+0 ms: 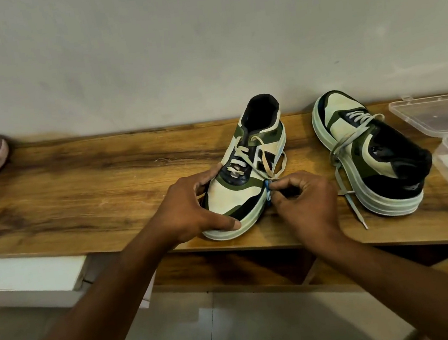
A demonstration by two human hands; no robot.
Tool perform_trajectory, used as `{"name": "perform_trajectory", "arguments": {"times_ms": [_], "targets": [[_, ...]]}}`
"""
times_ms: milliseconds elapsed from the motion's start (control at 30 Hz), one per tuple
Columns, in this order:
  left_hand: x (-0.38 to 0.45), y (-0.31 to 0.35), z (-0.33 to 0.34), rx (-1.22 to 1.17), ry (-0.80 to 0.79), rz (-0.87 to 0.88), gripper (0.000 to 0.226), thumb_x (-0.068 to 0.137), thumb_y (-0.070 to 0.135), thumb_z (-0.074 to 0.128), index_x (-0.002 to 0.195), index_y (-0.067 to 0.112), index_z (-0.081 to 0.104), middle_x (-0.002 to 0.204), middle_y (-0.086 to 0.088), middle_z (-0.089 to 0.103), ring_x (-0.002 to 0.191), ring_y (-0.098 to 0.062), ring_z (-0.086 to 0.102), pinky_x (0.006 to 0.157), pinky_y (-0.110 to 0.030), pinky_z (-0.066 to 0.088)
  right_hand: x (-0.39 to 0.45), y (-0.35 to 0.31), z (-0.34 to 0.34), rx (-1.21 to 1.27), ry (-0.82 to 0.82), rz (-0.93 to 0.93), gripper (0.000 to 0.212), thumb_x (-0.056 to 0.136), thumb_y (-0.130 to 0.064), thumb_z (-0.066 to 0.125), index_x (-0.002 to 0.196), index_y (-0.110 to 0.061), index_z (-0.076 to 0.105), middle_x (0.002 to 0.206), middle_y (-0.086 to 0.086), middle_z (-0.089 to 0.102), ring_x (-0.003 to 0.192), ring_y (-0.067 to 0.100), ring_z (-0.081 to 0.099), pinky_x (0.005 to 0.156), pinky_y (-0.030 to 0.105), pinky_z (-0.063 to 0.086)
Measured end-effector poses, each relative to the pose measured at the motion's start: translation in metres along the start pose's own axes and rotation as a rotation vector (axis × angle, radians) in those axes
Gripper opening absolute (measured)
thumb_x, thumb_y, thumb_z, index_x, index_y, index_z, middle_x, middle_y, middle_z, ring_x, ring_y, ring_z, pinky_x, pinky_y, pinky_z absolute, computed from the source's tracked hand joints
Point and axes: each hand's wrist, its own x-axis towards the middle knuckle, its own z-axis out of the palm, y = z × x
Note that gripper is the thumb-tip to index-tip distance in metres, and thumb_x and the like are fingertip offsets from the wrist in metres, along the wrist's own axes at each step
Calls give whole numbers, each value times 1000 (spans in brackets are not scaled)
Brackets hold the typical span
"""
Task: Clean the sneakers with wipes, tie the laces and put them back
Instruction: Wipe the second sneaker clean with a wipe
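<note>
Near sneaker (242, 179) was wiped at its side on the wooden counter (79, 193).
Its toe was gripped by the left hand (191, 210); a blue wipe (268, 192) was pinched by right hand (303, 202) fingers (285, 183). Second sneaker (370, 152) stood beside, laces loose.

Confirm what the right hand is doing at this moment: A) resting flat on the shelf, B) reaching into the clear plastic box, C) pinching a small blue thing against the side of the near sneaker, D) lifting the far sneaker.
C: the right hand pinches a small blue thing at the side of the near sneaker, which the left hand steadies.
</note>
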Motion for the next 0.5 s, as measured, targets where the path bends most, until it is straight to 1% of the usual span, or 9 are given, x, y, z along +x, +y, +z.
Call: {"name": "perform_trajectory", "arguments": {"times_ms": [67,167,267,400,500], "targets": [[0,-1,1,-3,11,-1,129,36,46,102,153,36,49,143,23,60,136,-1,52,111,-41,51,-12,-4,2,-14,-6,-64,23,78,-3,84,92,-20,81,91,-14,71,84,-3,67,77,10,55],[0,-2,2,4,19,4,129,35,46,101,153,34,49,142,23,61,133,2,54,109,-39,52,-31,-9,5,2,-62,-120,22,76,-5,85,92,-19,82,93,-12,71,85,-2,67,74,7,53],[1,-1,1,19,12,1,127,36,45,101,152,35,50,141,24,61,132,3,55,108,-39,53,-33,-11,5,15,-87,-152,20,75,-4,86,90,-17,82,91,-11,72,83,0,68,73,9,54],[0,3,3,61,16,-4,129,37,50,101,153,38,47,144,25,59,134,3,52,109,-38,52,-5,-3,-1,1,-25,-52,20,77,-7,85,91,-21,81,89,-14,72,80,-1,68,73,16,58],[-3,7,10,86,61,6,129,40,51,103,155,34,46,146,23,56,132,3,52,108,-26,49,9,-2,-3,-24,-29,3,19,77,-8,86,89,-22,80,87,-14,73,79,-2,68,72,17,59]]}}
